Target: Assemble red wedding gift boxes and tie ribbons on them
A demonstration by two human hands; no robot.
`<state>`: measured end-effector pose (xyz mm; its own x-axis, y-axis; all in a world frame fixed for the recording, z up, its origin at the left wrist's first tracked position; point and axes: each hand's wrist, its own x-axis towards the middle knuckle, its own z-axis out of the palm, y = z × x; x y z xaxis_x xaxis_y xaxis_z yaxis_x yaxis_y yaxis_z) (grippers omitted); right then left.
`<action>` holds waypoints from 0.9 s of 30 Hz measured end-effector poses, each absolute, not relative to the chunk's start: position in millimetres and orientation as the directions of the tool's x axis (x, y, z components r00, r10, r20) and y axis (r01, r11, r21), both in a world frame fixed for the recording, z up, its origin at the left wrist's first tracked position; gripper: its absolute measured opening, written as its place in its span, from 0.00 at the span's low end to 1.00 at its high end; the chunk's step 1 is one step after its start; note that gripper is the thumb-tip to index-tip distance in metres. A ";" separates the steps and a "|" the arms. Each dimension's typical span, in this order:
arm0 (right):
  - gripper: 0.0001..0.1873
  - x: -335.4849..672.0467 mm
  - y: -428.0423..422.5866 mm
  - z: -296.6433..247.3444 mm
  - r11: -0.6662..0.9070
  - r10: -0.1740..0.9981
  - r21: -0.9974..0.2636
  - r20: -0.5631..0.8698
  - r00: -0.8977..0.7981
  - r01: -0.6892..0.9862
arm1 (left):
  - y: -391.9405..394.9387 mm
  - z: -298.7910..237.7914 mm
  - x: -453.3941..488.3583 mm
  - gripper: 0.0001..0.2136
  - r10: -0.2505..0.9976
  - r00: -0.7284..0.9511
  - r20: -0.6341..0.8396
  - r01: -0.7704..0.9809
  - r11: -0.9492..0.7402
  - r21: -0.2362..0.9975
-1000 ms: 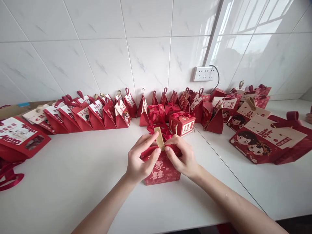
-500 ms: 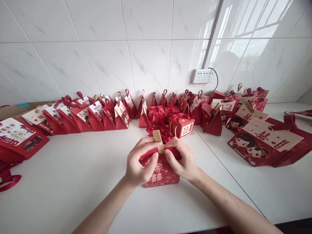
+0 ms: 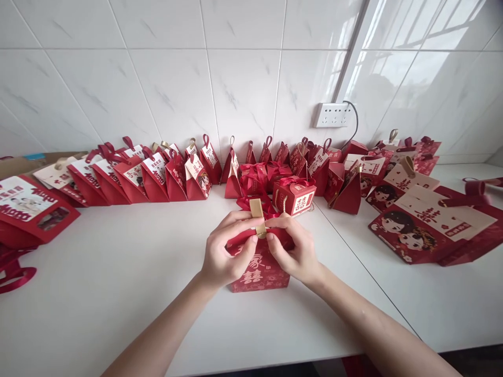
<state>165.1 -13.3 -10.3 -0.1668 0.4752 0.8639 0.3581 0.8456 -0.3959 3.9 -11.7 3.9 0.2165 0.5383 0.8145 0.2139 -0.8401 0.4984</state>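
Observation:
A red gift box [image 3: 261, 275] with pale printed characters stands on the white table in front of me. A gold ribbon [image 3: 257, 210] loops up from the middle of its top edge. From the left, my left hand [image 3: 228, 248] pinches the top edge beside the ribbon, thumb in front and fingers over the far side. My right hand [image 3: 294, 248] grips the same edge from the right, thumb and forefinger close to the ribbon. Both hands partly cover the box's upper part.
Behind the box sit a cube-shaped red box [image 3: 294, 198] and several ribboned boxes. A row of red gift boxes [image 3: 157, 178] runs along the tiled wall. Larger boxes [image 3: 422, 228] stand at right, another [image 3: 35, 212] at left. A power strip [image 3: 332, 115] hangs on the wall.
The whole view has shifted slightly, with table things appearing a little higher. Both hands stay on the box's top edge beside the gold ribbon, the fingers barely moved.

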 end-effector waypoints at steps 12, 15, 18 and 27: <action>0.06 163.5 -13.7 -8.3 0.839 0.480 -0.405 0.865 -0.147 0.363 | -11.5 6.2 3.7 0.11 0.610 0.218 0.761 0.189 -0.792 0.581; 0.06 162.9 -14.1 -7.8 0.835 0.486 -0.413 0.863 -0.138 0.363 | -12.2 7.1 5.1 0.11 0.658 0.207 0.724 0.150 -0.752 0.642; 0.06 162.4 -14.6 -6.7 0.827 0.506 -0.437 0.853 -0.129 0.354 | -12.6 7.9 6.6 0.11 0.719 0.189 0.669 0.104 -0.692 0.714; 0.05 162.5 -13.9 -5.0 0.794 0.571 -0.512 0.812 -0.116 0.327 | -12.8 9.8 7.7 0.09 0.792 0.156 0.590 0.077 -0.606 0.792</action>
<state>162.5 -13.9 -5.0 -0.1162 0.5713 0.8124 0.3272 0.7943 -0.5118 7.7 -12.8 9.8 0.1559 0.7920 0.5903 0.0775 -0.6056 0.7920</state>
